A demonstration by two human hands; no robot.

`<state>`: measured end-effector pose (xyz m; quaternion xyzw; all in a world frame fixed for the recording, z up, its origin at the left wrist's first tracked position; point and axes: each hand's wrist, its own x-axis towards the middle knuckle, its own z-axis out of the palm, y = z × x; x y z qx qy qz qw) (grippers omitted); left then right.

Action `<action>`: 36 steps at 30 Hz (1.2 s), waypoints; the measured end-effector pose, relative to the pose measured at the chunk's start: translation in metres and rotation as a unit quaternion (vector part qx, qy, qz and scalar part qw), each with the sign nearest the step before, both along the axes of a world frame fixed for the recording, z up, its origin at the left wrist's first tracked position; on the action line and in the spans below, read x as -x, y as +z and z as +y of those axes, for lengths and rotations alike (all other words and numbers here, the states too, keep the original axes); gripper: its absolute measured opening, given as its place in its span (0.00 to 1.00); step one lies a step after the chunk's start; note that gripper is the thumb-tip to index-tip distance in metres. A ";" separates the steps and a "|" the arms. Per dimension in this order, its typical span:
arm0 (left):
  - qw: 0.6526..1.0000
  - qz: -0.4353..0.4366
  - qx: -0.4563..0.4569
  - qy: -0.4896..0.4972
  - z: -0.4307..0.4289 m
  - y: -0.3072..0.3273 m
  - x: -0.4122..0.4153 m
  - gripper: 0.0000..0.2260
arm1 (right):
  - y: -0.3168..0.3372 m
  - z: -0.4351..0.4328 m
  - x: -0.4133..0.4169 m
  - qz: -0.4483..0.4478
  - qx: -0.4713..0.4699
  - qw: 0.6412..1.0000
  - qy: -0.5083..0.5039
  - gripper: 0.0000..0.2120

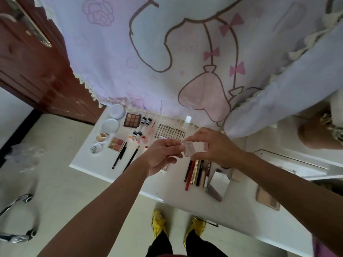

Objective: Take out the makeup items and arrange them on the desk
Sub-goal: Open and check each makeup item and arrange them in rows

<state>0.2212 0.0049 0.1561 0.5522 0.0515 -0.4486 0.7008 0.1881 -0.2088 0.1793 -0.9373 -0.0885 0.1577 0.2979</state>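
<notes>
Hanging behind everything is a pale cloth [167,52] printed with a cartoon figure and pink bows, its fringed edge falling onto the back of the white desk [87,162]. My two hands meet above the middle of the desk. The left hand [161,154] and the right hand [213,145] each pinch one end of a small clear case [188,149] between thumb and fingertips. The case is blurred, so I can only say it looks like see-through plastic. It is held in the air, clear of the desk top.

Just behind my hands lies a lash tray [170,131] with rows of small dark tufts. To its left sits a nine-pan palette [132,120], then two round white compacts [113,118] at the back left corner. Nearer me on that side is a four-pan palette [116,143], with two dark pencils [119,156] lying slanted beside it. Under my right hand a bundle of sticks and pens [196,172] lies side by side, pointing toward me.
</notes>
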 end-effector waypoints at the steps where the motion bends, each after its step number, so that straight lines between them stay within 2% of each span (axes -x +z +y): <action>1: 1.000 0.003 0.016 -0.004 0.000 0.003 0.001 0.07 | 0.006 0.001 0.001 -0.002 0.002 1.000 0.004 0.27; 4: 0.999 0.004 0.035 0.001 0.001 0.008 0.004 0.07 | 0.017 0.003 0.002 -0.006 0.029 0.999 0.019 0.27; 12: 0.998 -0.033 -0.018 0.055 -0.001 0.021 0.010 0.04 | 0.035 0.008 0.012 -0.021 0.040 0.999 0.015 0.28; 14: 0.997 -0.042 -0.028 0.061 0.002 0.024 0.010 0.05 | 0.038 0.008 0.014 -0.007 -0.001 1.000 0.000 0.26; 16: 0.996 -0.058 -0.038 0.061 0.005 0.027 0.009 0.06 | 0.043 0.008 0.016 0.021 -0.085 0.995 -0.037 0.19; 20: 0.992 -0.099 -0.064 0.046 0.010 0.036 0.007 0.04 | 0.053 0.011 0.016 0.123 -0.226 0.956 -0.139 0.07; 24: 0.988 -0.125 -0.061 0.061 0.010 0.046 0.008 0.03 | 0.052 0.013 0.020 0.192 -0.311 0.900 -0.237 0.05; 29: 0.972 -0.208 -0.078 0.077 0.010 0.055 0.017 0.12 | 0.054 0.012 0.019 0.222 -0.395 0.817 -0.356 0.05; 32: 0.961 -0.247 -0.097 0.073 0.005 0.058 0.024 0.16 | 0.056 0.014 0.021 0.233 -0.408 0.801 -0.372 0.05; 36: 0.955 -0.265 -0.095 0.090 0.003 0.061 0.028 0.14 | 0.061 0.016 0.025 0.237 -0.415 0.800 -0.361 0.09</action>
